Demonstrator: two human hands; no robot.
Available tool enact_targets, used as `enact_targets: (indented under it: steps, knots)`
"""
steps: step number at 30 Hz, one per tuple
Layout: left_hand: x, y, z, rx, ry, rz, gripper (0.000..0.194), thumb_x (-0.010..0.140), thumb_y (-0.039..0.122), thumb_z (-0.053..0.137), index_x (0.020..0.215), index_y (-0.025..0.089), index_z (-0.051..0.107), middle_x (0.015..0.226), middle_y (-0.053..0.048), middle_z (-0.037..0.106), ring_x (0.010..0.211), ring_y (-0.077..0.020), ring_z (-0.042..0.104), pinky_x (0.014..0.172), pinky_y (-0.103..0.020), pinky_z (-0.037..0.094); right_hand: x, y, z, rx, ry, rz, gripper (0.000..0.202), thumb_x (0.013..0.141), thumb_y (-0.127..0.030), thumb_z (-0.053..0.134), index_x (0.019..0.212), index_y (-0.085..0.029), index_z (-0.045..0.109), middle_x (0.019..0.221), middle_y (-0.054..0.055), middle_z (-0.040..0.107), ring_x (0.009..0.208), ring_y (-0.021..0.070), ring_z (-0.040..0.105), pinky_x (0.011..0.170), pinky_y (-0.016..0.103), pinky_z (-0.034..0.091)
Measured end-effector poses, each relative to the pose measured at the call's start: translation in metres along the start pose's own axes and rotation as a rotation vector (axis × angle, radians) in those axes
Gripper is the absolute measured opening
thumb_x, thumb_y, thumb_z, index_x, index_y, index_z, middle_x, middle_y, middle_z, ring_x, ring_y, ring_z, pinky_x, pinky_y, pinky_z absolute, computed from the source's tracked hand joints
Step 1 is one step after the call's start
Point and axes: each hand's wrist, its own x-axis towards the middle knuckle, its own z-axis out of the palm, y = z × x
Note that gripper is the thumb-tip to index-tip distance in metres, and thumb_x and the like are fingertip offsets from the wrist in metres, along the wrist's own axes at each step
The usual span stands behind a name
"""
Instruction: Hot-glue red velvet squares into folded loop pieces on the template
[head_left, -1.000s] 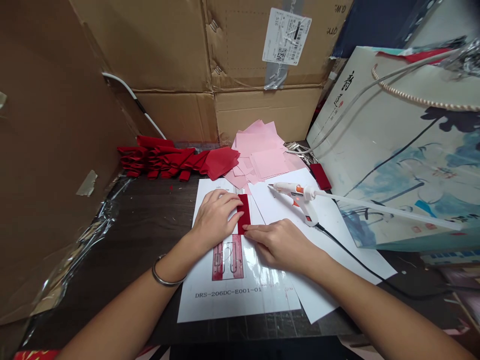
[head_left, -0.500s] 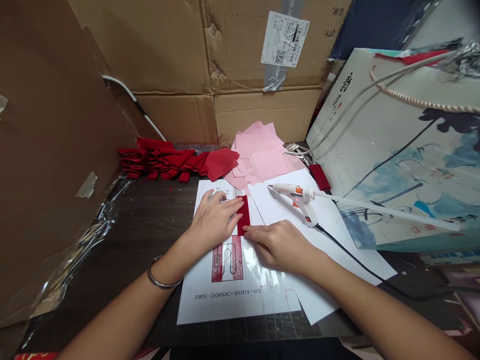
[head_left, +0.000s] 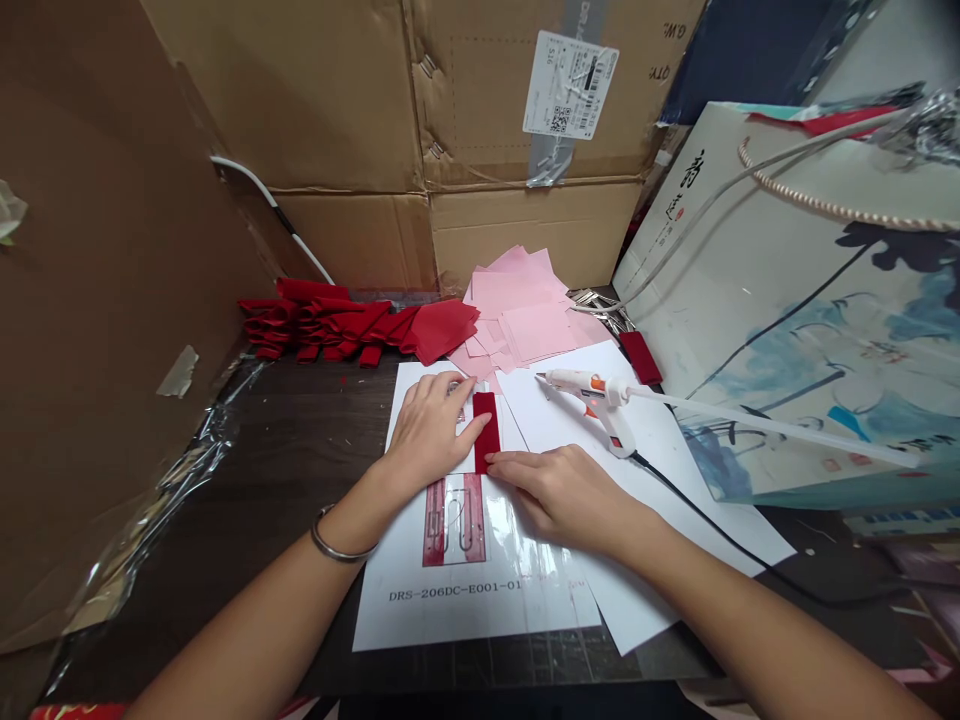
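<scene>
A dark red fabric strip (head_left: 487, 432) lies upright on the printed white sheet (head_left: 480, 610), over its upper part. My left hand (head_left: 431, 425) rests just left of the strip, palm down with fingers apart, its thumb at the strip's left edge. From the right, my right hand (head_left: 551, 485) reaches in, and its index fingertip presses the strip's lower end while the other fingers curl under. Below the strip, the sheet shows a red picture with clip shapes (head_left: 454, 520). The sheet's surface looks shiny, like clear film.
A white glue gun (head_left: 592, 395) with a long glue stick lies on blank paper (head_left: 675, 560) at the right. Behind are folded red pieces (head_left: 322, 320), pink squares (head_left: 521, 300) and metal clips (head_left: 604, 308). Cardboard (head_left: 315, 90) and a printed bag (head_left: 810, 330) border the table (head_left: 315, 420).
My left hand's fingers have moved off the red strip's top and spread, uncovering more of it. My right hand has stayed at the strip's lower end.
</scene>
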Motion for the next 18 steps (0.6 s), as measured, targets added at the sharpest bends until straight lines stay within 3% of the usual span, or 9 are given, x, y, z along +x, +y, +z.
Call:
enact_targets:
  steps: [3,6,9,11,13,15,18]
  knots:
    - [0.003,0.0,0.004,-0.072,0.0,-0.047,0.032,0.087,0.034,0.061,0.115,0.019,0.066,0.125,-0.012,0.058,0.112,-0.0312,0.051,0.096,-0.05,0.043,-0.001,0.001,0.001,0.068,0.031,0.0,0.036,0.085,-0.008,0.043,0.111,-0.02,0.065,0.104,0.005,0.072,0.079,0.0161,0.065,0.063,0.029,0.041]
    - [0.004,0.0,0.006,-0.26,0.054,-0.084,0.02,0.084,0.026,0.065,0.103,0.019,0.068,0.119,-0.009,0.062,0.112,-0.0275,0.053,0.098,-0.048,0.043,0.0,0.0,0.003,0.183,0.161,0.049,0.033,0.088,-0.013,0.044,0.114,-0.02,0.063,0.109,0.005,0.07,0.086,0.0177,0.065,0.069,0.03,0.045]
    - [0.002,0.004,0.006,-0.559,0.127,-0.136,0.012,0.083,0.021,0.066,0.095,0.018,0.064,0.11,-0.008,0.065,0.108,-0.0231,0.058,0.098,-0.044,0.045,0.004,-0.003,0.005,0.338,0.394,0.258,0.028,0.089,-0.025,0.053,0.115,-0.018,0.06,0.112,0.009,0.067,0.073,0.0159,0.062,0.065,0.031,0.046]
    - [0.0,0.009,0.003,-0.763,0.157,-0.168,0.01,0.084,0.022,0.065,0.093,0.018,0.062,0.109,-0.008,0.064,0.107,-0.0217,0.06,0.097,-0.042,0.047,0.008,-0.005,0.005,0.445,0.466,0.404,0.041,0.084,-0.034,0.063,0.121,-0.017,0.057,0.111,0.011,0.067,0.063,0.0137,0.057,0.059,0.03,0.045]
    - [-0.003,0.014,-0.002,-0.912,0.185,-0.164,0.009,0.085,0.023,0.065,0.091,0.019,0.059,0.11,-0.009,0.063,0.108,-0.0217,0.061,0.097,-0.041,0.048,0.011,-0.007,0.006,0.542,0.424,0.45,0.05,0.08,-0.038,0.068,0.124,-0.018,0.057,0.105,0.01,0.068,0.059,0.0126,0.054,0.055,0.028,0.042]
    - [-0.006,0.019,-0.01,-0.972,0.224,-0.109,0.009,0.084,0.022,0.066,0.086,0.019,0.057,0.109,-0.009,0.063,0.108,-0.022,0.061,0.097,-0.041,0.048,0.013,-0.007,0.006,0.617,0.343,0.415,0.04,0.083,-0.038,0.066,0.118,-0.019,0.063,0.091,0.006,0.07,0.054,0.0109,0.05,0.052,0.027,0.039]
    - [-0.009,0.021,-0.026,-0.818,0.224,0.004,0.01,0.083,0.021,0.069,0.082,0.019,0.058,0.107,-0.009,0.065,0.104,-0.0226,0.062,0.094,-0.041,0.049,0.013,-0.006,0.007,0.594,0.328,0.34,0.024,0.089,-0.032,0.056,0.105,-0.02,0.069,0.075,0.001,0.068,0.051,0.0093,0.045,0.05,0.026,0.036]
